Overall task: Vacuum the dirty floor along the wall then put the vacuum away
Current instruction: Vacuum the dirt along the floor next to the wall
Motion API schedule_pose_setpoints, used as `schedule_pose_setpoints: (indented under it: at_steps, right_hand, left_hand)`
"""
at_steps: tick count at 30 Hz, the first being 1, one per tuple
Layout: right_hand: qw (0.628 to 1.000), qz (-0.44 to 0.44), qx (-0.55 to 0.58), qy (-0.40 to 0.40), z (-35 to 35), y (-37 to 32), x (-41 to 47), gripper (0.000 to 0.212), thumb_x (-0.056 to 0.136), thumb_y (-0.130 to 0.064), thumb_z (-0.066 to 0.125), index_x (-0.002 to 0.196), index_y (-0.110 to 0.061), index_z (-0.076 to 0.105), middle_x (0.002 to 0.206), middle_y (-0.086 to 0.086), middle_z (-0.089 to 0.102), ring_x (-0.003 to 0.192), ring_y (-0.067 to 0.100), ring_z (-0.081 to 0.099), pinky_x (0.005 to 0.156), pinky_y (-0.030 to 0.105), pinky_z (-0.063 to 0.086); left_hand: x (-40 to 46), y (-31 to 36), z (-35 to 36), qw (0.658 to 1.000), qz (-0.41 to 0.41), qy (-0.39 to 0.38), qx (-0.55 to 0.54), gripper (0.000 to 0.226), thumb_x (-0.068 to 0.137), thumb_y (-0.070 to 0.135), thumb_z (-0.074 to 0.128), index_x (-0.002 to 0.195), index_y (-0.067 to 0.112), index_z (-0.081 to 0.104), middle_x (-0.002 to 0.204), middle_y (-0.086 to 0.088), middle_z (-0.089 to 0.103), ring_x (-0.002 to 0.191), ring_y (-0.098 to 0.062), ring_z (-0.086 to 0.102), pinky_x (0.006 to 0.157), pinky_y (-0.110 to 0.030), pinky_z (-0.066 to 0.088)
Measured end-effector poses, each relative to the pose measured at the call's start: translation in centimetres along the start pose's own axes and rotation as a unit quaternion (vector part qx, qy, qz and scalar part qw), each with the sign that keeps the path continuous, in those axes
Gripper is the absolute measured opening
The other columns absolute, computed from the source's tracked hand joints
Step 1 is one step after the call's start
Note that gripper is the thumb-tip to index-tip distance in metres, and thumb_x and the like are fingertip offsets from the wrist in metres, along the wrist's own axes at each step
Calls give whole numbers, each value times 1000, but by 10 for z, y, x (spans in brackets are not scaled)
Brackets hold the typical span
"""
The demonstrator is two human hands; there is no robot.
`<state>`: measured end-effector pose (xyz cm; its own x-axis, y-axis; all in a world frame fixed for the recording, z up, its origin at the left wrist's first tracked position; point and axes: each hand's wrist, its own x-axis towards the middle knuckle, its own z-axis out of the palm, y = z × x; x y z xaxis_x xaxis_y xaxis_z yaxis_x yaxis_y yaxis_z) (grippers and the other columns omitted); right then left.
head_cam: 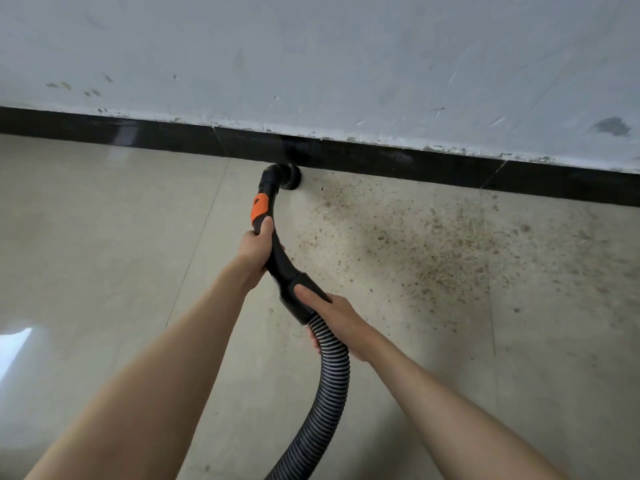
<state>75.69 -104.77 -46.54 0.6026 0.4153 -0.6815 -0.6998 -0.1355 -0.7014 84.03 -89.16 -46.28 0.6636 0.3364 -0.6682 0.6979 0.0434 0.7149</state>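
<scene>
The vacuuming step is in hand, and by my judgement it is well short of done. The round brush head (289, 176) sits on the floor (104, 237) right at the foot of the black skirting (173, 138), at the left edge of a broad scatter of brown crumbs (433, 244). That scatter spreads right and nearward from the brush, and the tiles to the left look clean and glossy. The next move probably calls for drawing the brush rightward along the skirting, then working back toward the near side through the thicker patch, keeping the bristles flat on the tile.

The left hand (256, 247) reaches forward with a nearly straight arm, its fingers wrapped round the curved black handle (277, 252) just below the orange collar (260, 206), the thumb lying up toward it. The right hand (334, 320) sits nearer, gripping where the black cuff meets the ribbed hose (329, 375), thumb on top of the cuff. The hose loops down out of the near edge (the vacuum's body is out of view, so putting it away lies ahead).
</scene>
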Motion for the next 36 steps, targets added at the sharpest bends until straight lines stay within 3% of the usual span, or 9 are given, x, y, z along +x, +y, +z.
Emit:
schedule_pose_setpoints:
  at_steps: [3,5,8,13,17,22,27,36]
  right_hand:
    - [999,-20,-15,33,-6,-1,10,45,88,-50,64,96,-7,53,70,9,61,49,18,55,50,28,50]
    - [995,-35,-55,70,-9,0,15,45,86,-52,66,98,-12,50,81,6,63,57,18,59,57,32,52]
    - [975,-65,-167,132,-5,3,16,49,78,-56,71,104,-21,50,93,-2,66,76,12,63,64,25,50]
    - [963,-112,-181,164,0,0,9,43,78,-49,71,111,-30,52,92,-9,65,81,9,64,70,24,54]
    - [960,-108,-192,171,-20,2,-3,36,78,-46,71,104,-29,54,89,-7,66,72,8,62,62,21,50]
    - [943,-99,-256,186,-53,-1,-16,40,76,-48,73,101,-23,56,90,-3,66,72,10,61,61,24,49]
    - [919,-92,-330,194,-70,-13,-32,45,77,-49,73,108,-24,53,96,-4,63,81,12,63,67,28,53]
    - [920,-102,-314,210,-110,1,-61,43,75,-50,72,100,-21,54,93,0,65,77,17,64,66,33,56]
  left_hand:
    - [9,3,8,998,7,23,56,54,99,46,35,125,0,43,114,-17,58,100,-31,58,86,-40,51]
    - [15,3,15,996,11,32,83,56,99,47,33,128,0,41,120,-18,57,106,-32,57,85,-40,49]
    - [21,1,24,989,29,45,136,55,101,44,29,133,-1,37,112,-15,51,98,-28,52,77,-35,41]
    - [19,8,32,987,53,44,143,51,102,40,31,131,-2,36,84,-6,45,89,-24,47,73,-33,37]
    - [14,8,47,988,53,8,144,54,101,41,33,132,-3,36,112,-15,52,95,-29,52,75,-36,42]
    - [2,5,75,994,33,-13,105,55,101,41,32,137,-2,33,119,-18,51,106,-32,53,78,-36,43]
    - [-7,4,86,996,18,-40,84,55,100,44,30,131,0,40,122,-19,53,109,-34,55,92,-44,50]
    - [-41,6,137,995,10,-55,83,54,101,43,28,135,2,36,112,-15,51,107,-31,55,86,-41,52]
